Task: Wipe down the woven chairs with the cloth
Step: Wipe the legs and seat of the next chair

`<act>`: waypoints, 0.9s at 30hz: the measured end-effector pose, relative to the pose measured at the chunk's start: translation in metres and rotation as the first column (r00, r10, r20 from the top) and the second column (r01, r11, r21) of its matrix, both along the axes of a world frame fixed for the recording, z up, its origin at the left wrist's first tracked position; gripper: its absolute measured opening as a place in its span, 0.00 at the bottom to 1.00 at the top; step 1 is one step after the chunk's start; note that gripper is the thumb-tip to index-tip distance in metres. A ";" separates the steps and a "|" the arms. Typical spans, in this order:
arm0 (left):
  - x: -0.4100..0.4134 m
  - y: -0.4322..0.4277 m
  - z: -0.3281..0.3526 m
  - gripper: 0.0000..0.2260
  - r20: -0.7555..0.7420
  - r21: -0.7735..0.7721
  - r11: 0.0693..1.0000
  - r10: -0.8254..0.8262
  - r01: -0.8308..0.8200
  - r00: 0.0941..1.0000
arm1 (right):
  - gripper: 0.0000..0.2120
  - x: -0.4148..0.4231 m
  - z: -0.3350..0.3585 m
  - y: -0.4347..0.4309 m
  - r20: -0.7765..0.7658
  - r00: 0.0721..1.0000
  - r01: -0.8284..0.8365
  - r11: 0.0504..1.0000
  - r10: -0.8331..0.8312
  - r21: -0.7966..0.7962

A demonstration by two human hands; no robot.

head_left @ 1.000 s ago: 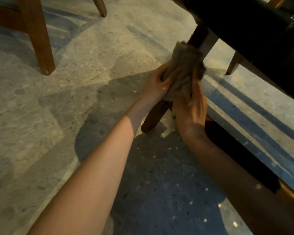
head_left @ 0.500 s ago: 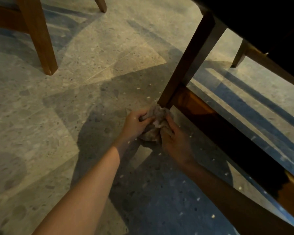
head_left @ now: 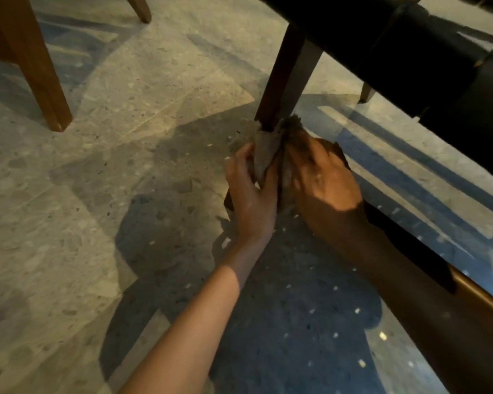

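Fingers [head_left: 239,163] of left hand [head_left: 252,197] and right hand [head_left: 323,177] both curled tight on the cloth [head_left: 264,153], wrapped round the dark chair leg [head_left: 285,78].

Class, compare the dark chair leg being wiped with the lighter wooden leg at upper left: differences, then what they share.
The dark chair leg is deep brown; the lighter leg is orange-brown. The dark chair leg has the cloth round its lower part, held by the left hand and right hand; the lighter leg is bare. Both are slanted wood standing on the speckled floor.
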State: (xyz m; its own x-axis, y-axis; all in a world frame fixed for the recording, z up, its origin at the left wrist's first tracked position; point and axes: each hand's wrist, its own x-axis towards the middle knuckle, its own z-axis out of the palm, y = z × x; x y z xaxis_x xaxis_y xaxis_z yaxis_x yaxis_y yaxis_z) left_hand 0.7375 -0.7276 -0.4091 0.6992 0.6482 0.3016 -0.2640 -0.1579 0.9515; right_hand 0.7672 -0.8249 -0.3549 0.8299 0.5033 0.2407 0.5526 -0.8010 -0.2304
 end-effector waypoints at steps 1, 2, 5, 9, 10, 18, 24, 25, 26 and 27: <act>0.004 0.000 -0.001 0.16 -0.051 0.066 0.998 0.000 0.003 0.999 | 0.22 0.006 0.001 0.004 0.020 1.000 0.004 0.997 -0.002 -0.072; 0.006 0.000 -0.001 0.17 -0.096 0.110 0.994 -0.001 0.012 0.995 | 0.21 0.009 0.001 0.007 0.038 0.999 -0.015 0.993 0.019 -0.117; 0.008 0.003 0.000 0.20 -0.183 0.207 0.976 -0.036 0.074 0.982 | 0.19 0.009 0.004 0.004 0.037 0.999 -0.009 0.993 0.014 -0.118; 0.008 0.009 0.006 0.17 -0.273 0.353 0.915 -0.099 0.195 0.957 | 0.20 0.001 0.004 -0.012 -0.040 0.999 0.026 0.994 -0.031 -0.107; 0.006 0.008 0.008 0.16 -0.283 0.380 0.896 -0.122 0.228 0.951 | 0.20 -0.002 0.003 -0.018 -0.032 0.997 0.060 0.991 -0.064 -0.120; -0.027 -0.058 0.009 0.20 -0.373 0.394 0.798 -0.314 0.456 0.873 | 0.16 -0.063 0.001 -0.102 0.072 0.978 0.195 0.981 -0.194 -0.006; -0.066 -0.134 0.012 0.23 -0.313 0.307 0.735 -0.522 0.605 0.793 | 0.18 -0.108 -0.004 -0.173 -0.023 0.918 0.395 0.917 -0.397 -0.057; -0.073 -0.147 0.012 0.23 -0.318 0.308 0.721 -0.536 0.620 0.782 | 0.18 -0.116 -0.004 -0.186 -0.003 0.913 0.406 0.909 -0.408 -0.095; -0.081 -0.163 0.013 0.23 -0.329 0.312 0.702 -0.552 0.640 0.766 | 0.18 -0.127 -0.005 -0.203 0.032 0.909 0.416 0.897 -0.417 -0.148; -0.090 -0.177 0.013 0.24 -0.336 0.316 0.681 -0.571 0.660 0.749 | 0.18 -0.138 -0.005 -0.219 0.068 0.903 0.429 0.882 -0.424 -0.198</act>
State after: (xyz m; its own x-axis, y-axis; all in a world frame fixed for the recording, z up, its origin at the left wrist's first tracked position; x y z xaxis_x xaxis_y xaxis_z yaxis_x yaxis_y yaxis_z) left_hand 0.6474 -0.9049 -0.3956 0.9666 -0.0956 0.2376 -0.2560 -0.3932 0.8831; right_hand 0.6296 -1.0440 -0.3598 0.9710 0.1419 0.1924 0.1502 -0.9882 -0.0294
